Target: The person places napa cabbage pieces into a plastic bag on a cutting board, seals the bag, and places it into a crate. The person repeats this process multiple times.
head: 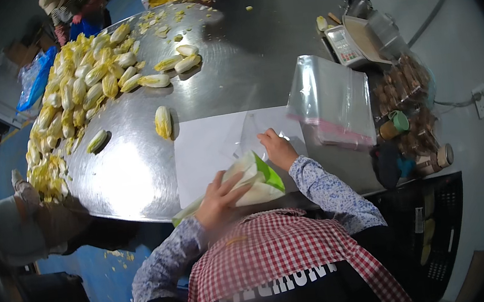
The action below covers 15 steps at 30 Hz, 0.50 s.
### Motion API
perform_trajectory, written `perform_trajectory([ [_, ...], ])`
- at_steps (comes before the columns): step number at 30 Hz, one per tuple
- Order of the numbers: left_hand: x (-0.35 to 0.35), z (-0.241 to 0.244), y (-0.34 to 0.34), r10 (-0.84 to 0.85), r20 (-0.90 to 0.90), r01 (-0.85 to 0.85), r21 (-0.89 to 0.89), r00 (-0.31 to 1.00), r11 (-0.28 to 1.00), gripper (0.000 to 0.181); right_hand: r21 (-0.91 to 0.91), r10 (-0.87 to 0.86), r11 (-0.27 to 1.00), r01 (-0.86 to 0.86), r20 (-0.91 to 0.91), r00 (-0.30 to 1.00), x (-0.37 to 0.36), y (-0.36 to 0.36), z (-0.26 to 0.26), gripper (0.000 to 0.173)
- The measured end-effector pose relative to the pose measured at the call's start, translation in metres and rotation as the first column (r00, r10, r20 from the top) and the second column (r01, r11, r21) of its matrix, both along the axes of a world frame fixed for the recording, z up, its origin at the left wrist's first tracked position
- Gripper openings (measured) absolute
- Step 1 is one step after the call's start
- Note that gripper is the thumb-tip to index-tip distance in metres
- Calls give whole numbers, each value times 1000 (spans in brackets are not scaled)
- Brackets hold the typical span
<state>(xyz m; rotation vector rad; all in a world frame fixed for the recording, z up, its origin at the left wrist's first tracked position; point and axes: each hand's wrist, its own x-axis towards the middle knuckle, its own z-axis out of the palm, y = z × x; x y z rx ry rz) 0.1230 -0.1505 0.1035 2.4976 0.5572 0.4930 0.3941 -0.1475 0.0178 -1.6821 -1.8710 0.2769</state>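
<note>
Across a green and white paper or film wrap point(253, 190) at the table's near edge lies my left hand point(220, 198), fingers spread over it; what is inside the wrap is hidden. The closed fingers of my right hand point(278, 147) pinch a clear plastic bag point(251, 136) above a white sheet point(202, 155). One napa cabbage head point(163, 122) lies by the sheet's upper left corner. To the right is a stack of clear plastic bags point(330, 96) with pink edges.
A large pile of small cabbage heads point(90, 78) covers the steel table's left side. A scale point(348, 45), packed brown goods point(404, 83), a green-lidded jar point(393, 125) and a flask point(437, 159) line the right. Other people stand at the left and far edges.
</note>
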Motion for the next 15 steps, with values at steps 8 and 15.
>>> perform_trajectory([
  [8, 25, -51, 43, 248, -2, -247, 97, 969, 964, 62, -105, 88, 991, -79, 79, 993, 1, -1, 27, 26],
  [15, 55, -50, 34, 358, -52, -346, 163, 932, 924, 49, -95, 80, 992, -79, 10, 997, -38, 37, 45, 16],
])
